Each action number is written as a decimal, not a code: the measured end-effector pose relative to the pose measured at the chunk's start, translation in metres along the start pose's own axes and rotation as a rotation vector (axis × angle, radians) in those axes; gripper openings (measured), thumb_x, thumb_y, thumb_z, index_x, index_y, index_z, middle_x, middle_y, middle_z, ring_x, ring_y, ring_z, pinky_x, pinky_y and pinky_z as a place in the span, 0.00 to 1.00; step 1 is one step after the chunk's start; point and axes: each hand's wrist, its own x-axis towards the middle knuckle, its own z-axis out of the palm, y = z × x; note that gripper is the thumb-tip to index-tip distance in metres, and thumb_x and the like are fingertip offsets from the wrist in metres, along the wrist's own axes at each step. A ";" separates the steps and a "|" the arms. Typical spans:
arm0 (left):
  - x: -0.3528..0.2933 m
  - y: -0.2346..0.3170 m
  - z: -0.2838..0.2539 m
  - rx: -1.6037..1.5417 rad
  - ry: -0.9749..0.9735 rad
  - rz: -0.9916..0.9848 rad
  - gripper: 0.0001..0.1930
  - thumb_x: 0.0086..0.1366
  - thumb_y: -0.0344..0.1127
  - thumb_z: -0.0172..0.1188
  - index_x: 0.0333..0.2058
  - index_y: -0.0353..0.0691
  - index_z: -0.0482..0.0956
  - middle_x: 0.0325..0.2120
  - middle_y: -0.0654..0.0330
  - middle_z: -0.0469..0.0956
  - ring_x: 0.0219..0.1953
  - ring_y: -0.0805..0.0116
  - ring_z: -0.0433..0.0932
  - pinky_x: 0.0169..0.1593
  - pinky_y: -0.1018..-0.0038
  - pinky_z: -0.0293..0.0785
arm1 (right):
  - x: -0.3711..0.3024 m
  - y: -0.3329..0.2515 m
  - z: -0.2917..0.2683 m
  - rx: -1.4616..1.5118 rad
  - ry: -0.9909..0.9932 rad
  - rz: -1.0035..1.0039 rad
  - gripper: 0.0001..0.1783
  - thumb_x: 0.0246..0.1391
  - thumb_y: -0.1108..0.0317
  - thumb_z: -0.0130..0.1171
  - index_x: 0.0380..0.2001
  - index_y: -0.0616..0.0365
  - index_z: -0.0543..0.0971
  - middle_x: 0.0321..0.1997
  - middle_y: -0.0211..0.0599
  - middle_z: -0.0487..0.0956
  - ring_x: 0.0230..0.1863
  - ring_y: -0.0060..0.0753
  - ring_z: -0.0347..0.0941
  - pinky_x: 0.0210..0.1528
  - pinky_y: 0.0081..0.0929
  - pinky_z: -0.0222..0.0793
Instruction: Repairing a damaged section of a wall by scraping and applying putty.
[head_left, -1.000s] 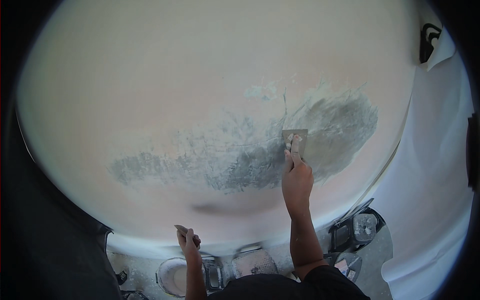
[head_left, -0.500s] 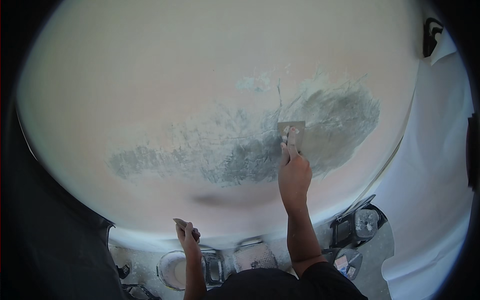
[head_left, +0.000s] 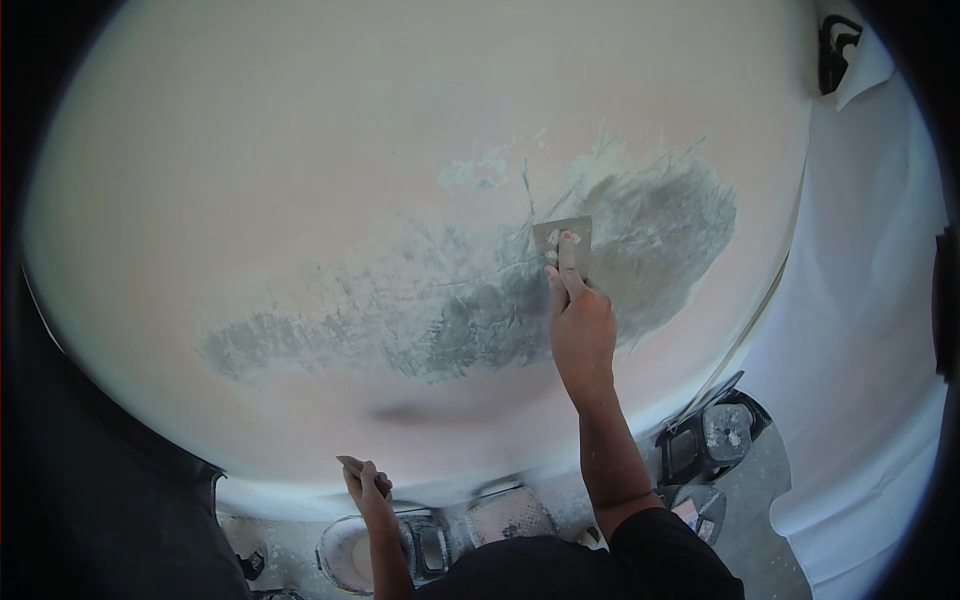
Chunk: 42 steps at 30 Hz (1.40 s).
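Ahead of me is a pale pinkish wall (head_left: 300,150) with a long patch of grey filler (head_left: 480,320), darker and smoother toward the right. My right hand (head_left: 585,325) grips a wide flat putty knife (head_left: 578,228), fingers stretched along its blade, which lies against the patch where a thin crack-like line runs. Lower left, near the wall's bottom edge, my left hand (head_left: 371,495) is closed round a scraper (head_left: 350,464) whose pointed blade tip sticks out to the left. That blade stays apart from the patch.
Below stand a round white bucket (head_left: 345,555), a dark stool or chair (head_left: 428,545), a spattered square surface (head_left: 512,512) and black chairs (head_left: 725,428) at right. White sheeting (head_left: 850,300) hangs along the right, dark cloth (head_left: 100,480) at the left.
My right hand and its putty knife have shifted slightly up and left across the patch, the blade tilting a little. The whole view has turned slightly; my left hand still holds its scraper.
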 end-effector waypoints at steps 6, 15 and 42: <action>-0.002 0.005 0.013 -0.009 0.041 -0.005 0.10 0.64 0.33 0.58 0.36 0.45 0.63 0.21 0.69 0.62 0.20 0.80 0.62 0.25 0.81 0.60 | 0.024 0.003 -0.013 -0.019 0.004 -0.049 0.24 0.66 0.56 0.50 0.65 0.37 0.67 0.25 0.50 0.77 0.27 0.57 0.76 0.30 0.47 0.73; -0.009 -0.004 0.007 0.001 0.087 -0.015 0.10 0.65 0.33 0.57 0.37 0.46 0.62 0.20 0.69 0.61 0.19 0.81 0.60 0.24 0.82 0.57 | -0.001 0.041 -0.036 0.279 -0.077 -0.097 0.27 0.60 0.62 0.60 0.62 0.46 0.71 0.25 0.54 0.78 0.25 0.50 0.77 0.29 0.35 0.72; -0.022 -0.017 -0.003 0.022 0.074 -0.052 0.09 0.63 0.32 0.57 0.33 0.48 0.63 0.19 0.70 0.60 0.17 0.81 0.59 0.20 0.82 0.56 | -0.070 0.128 0.008 0.210 -0.080 0.025 0.38 0.53 0.74 0.61 0.68 0.55 0.61 0.28 0.45 0.75 0.23 0.41 0.72 0.27 0.34 0.70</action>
